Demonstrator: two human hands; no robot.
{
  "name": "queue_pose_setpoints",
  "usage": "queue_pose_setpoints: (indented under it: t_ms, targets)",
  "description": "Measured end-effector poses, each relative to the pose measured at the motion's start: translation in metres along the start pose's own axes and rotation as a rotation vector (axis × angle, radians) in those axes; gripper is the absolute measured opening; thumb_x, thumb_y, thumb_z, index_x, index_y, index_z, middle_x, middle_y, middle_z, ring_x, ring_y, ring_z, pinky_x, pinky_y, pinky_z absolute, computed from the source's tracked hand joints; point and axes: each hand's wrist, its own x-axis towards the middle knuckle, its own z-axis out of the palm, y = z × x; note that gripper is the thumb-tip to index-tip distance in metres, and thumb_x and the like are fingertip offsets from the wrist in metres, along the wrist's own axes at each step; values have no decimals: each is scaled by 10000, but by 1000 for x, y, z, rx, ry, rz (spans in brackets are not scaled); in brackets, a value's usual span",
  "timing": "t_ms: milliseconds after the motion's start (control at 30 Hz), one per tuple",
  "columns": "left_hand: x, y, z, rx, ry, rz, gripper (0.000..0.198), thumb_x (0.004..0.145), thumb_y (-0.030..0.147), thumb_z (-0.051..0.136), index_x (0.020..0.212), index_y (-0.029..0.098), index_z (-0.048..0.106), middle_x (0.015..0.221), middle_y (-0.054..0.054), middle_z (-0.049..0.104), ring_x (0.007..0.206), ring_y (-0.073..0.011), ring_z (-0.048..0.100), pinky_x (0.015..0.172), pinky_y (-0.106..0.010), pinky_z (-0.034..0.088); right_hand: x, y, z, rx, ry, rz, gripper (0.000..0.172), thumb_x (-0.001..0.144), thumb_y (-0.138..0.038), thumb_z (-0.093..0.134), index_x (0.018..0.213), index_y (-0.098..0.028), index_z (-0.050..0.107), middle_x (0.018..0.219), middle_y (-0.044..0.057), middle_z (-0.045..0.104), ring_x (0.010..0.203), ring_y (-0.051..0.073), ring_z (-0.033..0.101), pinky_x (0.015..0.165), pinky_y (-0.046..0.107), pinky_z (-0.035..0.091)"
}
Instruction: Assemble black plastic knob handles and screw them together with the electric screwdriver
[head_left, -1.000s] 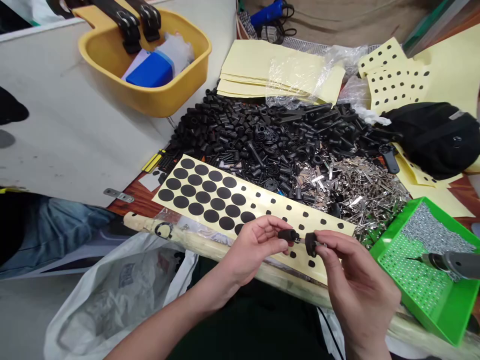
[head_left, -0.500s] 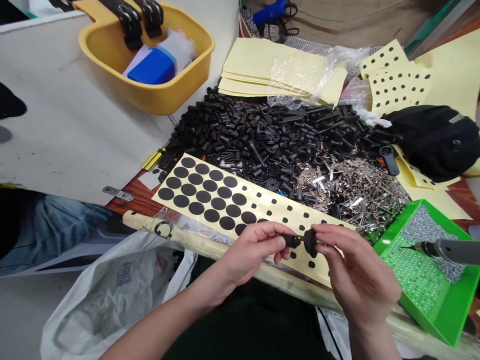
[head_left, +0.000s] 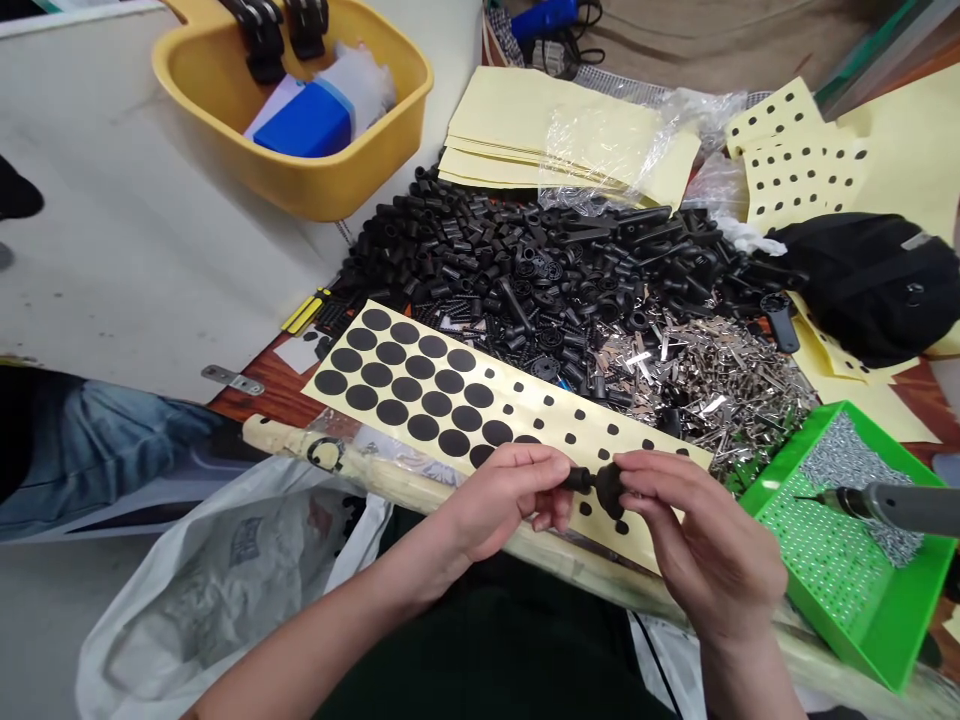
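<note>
- At the far left of my work lies a long pale-yellow paper sheet with black round patches [head_left: 559, 420], flat on the desk below my hands; I should hold the pieces clear of it so nothing scuffs the patches.
- My left hand [head_left: 517, 490] pinches a short black plastic cylinder [head_left: 580, 480] between thumb and fingers; a firm grip well back would leave its front end free.
- Just right of it, in front of my chest and over the sheet, is a flared black round piece [head_left: 609, 490]. A narrow neck shows between the two; whether they are locked together, I cannot tell.
- My right hand [head_left: 697, 530] grips that round piece by its far side, fingertips close together. Both pieces are best kept on one line, with steady, even pressure, since a tilt could bind them.
- Farther right stands a green plastic tray of small silver screws [head_left: 892, 640]; my elbow should avoid it.
</note>
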Motion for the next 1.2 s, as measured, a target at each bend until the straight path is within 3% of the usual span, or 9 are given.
queue_pose_setpoints:
  t_ms: [333,467,533,667,833,1100,1200]
  targets:
    - [3,-4,3,-4,-14,-33,310,772,412,663,679,130,575,559,-11,560,483,-76,466,473,-231,253,-3,0,11,-55,41,88,210,806,-26,629,921,-196,673,871,56,716,822,188,696,733,310,578]
    - [3,-6,3,32,3,-3,301,809,406,631,702,126,597,565,-11,559,483,-72,460,468,-226,267,-10,2,14,-53,59,196,140,815,-86,640,884,-202,677,850,50,721,796,185,698,722,302,585]
    - [3,-7,1,37,22,17,295,824,400,619,726,123,609,582,-11,558,503,-77,481,466,-221,273,-14,4,15,-1,27,284,136,827,-139,647,940,-207,678,882,58,717,796,187,697,704,306,593]
    - [3,-11,-1,37,35,46,255,836,349,604,718,123,593,596,-8,553,522,-79,505,462,-208,283,-17,9,15,79,-79,347,327,793,-197,706,1117,-223,661,961,71,700,741,170,686,669,303,599]
    - [3,-19,-5,130,29,69,242,853,334,570,732,125,586,599,-10,568,495,-68,474,473,-202,317,-15,14,16,78,-129,335,275,767,-179,729,1036,-232,706,834,36,678,686,146,650,652,282,581]
    - [9,-27,-10,160,58,73,284,757,387,654,810,109,632,555,6,566,436,-49,409,455,-198,311,-16,16,20,234,-163,600,211,717,-220,749,925,-202,722,856,50,722,664,153,685,632,269,606]
    - [10,-26,-7,181,102,43,243,743,354,652,764,113,624,539,2,563,443,-59,433,437,-193,301,-12,14,20,225,-205,623,188,714,-243,743,894,-194,726,840,55,727,651,155,679,623,275,603]
